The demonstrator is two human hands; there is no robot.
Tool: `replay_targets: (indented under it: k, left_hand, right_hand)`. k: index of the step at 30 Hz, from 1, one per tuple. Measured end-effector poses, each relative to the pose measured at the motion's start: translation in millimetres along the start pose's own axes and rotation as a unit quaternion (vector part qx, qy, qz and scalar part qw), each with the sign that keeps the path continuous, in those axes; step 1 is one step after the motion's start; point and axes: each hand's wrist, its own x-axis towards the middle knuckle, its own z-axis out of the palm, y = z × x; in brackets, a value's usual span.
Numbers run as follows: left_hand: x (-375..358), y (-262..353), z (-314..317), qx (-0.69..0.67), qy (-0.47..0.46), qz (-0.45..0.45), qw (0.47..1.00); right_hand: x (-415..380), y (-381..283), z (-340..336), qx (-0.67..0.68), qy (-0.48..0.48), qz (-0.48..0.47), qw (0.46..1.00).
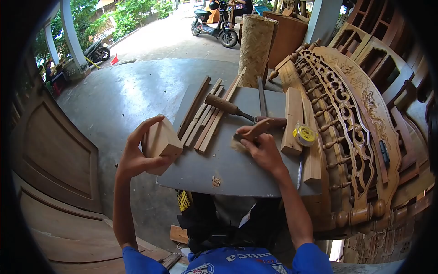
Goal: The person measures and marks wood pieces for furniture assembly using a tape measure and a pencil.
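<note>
My left hand [136, 153] is wrapped round a pale wooden block [163, 141], held up at the left edge of the grey table [228, 176]. Over the table, my right hand [262, 153] grips a small brush [246, 137] with a brown wooden handle and pale bristles. Behind it lies a chisel [223, 105] with a thick round wooden handle. Several thin wooden strips [212, 121] lie side by side between my hands. Wood shavings [216, 181] sit near the table's front edge.
Right of my right hand are a wooden block [292, 121], a yellow tape measure [305, 134] and a pen [299, 176]. A carved wooden panel [360, 118] stands at the right. Behind are a woven roll [255, 50], a scooter [214, 26] and a seated person [242, 8].
</note>
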Motion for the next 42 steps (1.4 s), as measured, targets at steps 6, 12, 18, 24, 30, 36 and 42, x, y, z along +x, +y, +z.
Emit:
replay_targets:
  k: [6,12,18,24,30,36,42]
  left_hand:
    - [-2,7,2,-0.006,-0.008,0.006,1.000]
    - [-11,12,-12,0.019,-0.005,0.027,0.999]
    - [-7,15,-10,0.015,-0.002,0.036,0.999]
    - [27,24,6,-0.011,-0.013,0.063,0.998]
    - [47,22,26,-0.048,-0.036,0.040,0.997]
    - [33,20,23,-0.024,-0.025,0.048,0.998]
    - [22,15,10,-0.021,-0.012,0.017,1.000]
  right_hand:
    - [40,28,52,-0.090,0.066,-0.100,0.989]
    - [36,10,30,-0.024,-0.096,-0.061,0.993]
    - [30,21,39,-0.072,-0.130,-0.074,0.986]
    - [17,20,13,0.022,-0.025,-0.030,0.999]
    - [7,-3,45,-0.042,-0.156,-0.023,0.987]
    - [7,18,12,-0.043,0.051,-0.027,0.997]
    - [-10,-20,35,-0.002,-0.167,-0.008,0.986]
